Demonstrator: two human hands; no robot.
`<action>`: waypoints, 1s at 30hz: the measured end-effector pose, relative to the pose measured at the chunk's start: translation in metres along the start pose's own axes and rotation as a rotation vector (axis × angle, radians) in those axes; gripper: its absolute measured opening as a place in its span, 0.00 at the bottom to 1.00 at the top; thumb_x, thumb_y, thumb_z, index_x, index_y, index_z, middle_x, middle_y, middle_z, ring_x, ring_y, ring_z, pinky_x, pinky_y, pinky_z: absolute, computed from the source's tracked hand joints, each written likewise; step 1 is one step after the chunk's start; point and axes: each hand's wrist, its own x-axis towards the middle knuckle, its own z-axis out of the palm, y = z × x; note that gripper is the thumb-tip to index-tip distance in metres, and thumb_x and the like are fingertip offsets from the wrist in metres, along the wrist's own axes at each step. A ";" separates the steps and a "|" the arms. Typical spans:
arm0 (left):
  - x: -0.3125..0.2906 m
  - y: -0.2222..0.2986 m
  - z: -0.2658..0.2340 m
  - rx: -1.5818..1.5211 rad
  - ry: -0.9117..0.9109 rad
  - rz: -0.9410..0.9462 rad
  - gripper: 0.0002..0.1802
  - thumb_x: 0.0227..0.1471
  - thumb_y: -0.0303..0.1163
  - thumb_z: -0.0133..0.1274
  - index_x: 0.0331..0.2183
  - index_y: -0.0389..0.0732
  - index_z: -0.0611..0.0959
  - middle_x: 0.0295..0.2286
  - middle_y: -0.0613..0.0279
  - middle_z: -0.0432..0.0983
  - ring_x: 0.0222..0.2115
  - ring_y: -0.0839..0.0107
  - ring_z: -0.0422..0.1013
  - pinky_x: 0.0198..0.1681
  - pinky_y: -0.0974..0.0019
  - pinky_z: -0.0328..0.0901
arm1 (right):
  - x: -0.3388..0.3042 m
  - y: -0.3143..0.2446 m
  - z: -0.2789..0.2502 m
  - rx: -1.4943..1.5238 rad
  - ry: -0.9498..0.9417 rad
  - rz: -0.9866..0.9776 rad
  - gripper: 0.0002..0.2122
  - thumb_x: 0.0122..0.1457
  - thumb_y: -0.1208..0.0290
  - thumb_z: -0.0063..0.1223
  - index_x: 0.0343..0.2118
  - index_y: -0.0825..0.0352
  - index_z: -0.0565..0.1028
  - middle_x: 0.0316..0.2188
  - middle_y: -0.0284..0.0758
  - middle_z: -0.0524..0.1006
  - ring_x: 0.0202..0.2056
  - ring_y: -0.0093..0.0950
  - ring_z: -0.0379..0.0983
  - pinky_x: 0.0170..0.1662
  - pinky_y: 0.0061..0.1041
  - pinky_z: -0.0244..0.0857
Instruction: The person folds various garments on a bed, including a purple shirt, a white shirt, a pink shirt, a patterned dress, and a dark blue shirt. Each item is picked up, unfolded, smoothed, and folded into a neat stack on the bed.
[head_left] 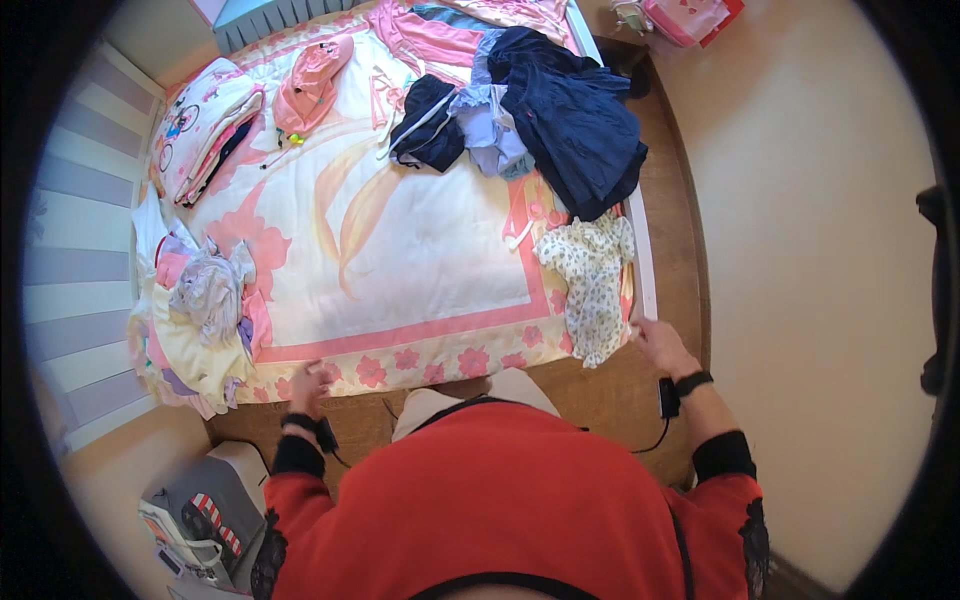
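Note:
My left hand (311,387) hovers over the front edge of the bed, its fingers loosely bent and apart, holding nothing. By the bed's near right corner my right hand (661,346) has its fingers closed, close to a white garment with a small dark print (588,280). Whether they grip anything is too small to make out. That garment lies spread over the right edge of the pink-and-white flowered bedspread (400,245). Just beyond it are dark navy clothes (575,125), which overlap a pale lilac garment (492,130).
Crumpled light clothes (205,300) are heaped at the left edge by the striped headboard (85,235). Farther back lie a folded stack (210,130), a pink cap (312,85) and white hangers (520,236). A grey box (215,510) stands on the floor at left.

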 end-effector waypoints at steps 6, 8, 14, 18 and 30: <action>-0.150 -0.027 0.097 0.238 -0.156 0.009 0.20 0.55 0.27 0.52 0.49 0.33 0.76 0.28 0.63 0.76 0.24 0.76 0.72 0.27 0.69 0.68 | 0.210 0.016 -0.043 -0.175 0.019 -0.250 0.12 0.55 0.72 0.49 0.42 0.67 0.76 0.31 0.51 0.79 0.37 0.50 0.76 0.41 0.47 0.70; -0.200 -0.038 0.110 0.277 -0.125 -0.047 0.20 0.54 0.27 0.53 0.49 0.33 0.77 0.29 0.62 0.78 0.25 0.75 0.73 0.29 0.69 0.68 | 0.279 0.011 -0.046 -0.164 0.120 -0.350 0.11 0.56 0.71 0.50 0.40 0.67 0.76 0.32 0.51 0.79 0.38 0.51 0.76 0.42 0.48 0.70; -0.296 -0.081 0.116 0.328 0.017 -0.254 0.21 0.54 0.28 0.54 0.50 0.31 0.77 0.33 0.56 0.80 0.32 0.69 0.78 0.35 0.66 0.72 | 0.434 -0.034 -0.042 -0.107 0.398 -0.370 0.10 0.56 0.70 0.51 0.39 0.67 0.72 0.36 0.49 0.77 0.41 0.50 0.74 0.44 0.46 0.70; -0.320 -0.090 0.123 0.231 0.103 -0.392 0.22 0.54 0.26 0.54 0.51 0.31 0.75 0.34 0.53 0.81 0.31 0.67 0.79 0.34 0.66 0.74 | 0.492 -0.061 -0.041 -0.107 0.452 -0.298 0.10 0.57 0.70 0.52 0.40 0.66 0.71 0.42 0.47 0.76 0.47 0.46 0.73 0.48 0.43 0.70; -0.351 -0.033 0.166 0.286 0.241 -0.597 0.21 0.56 0.29 0.56 0.51 0.32 0.76 0.32 0.56 0.80 0.31 0.70 0.76 0.36 0.67 0.71 | 0.567 -0.089 -0.021 -0.149 0.435 0.067 0.40 0.54 0.61 0.64 0.67 0.60 0.54 0.55 0.47 0.69 0.56 0.45 0.66 0.53 0.46 0.66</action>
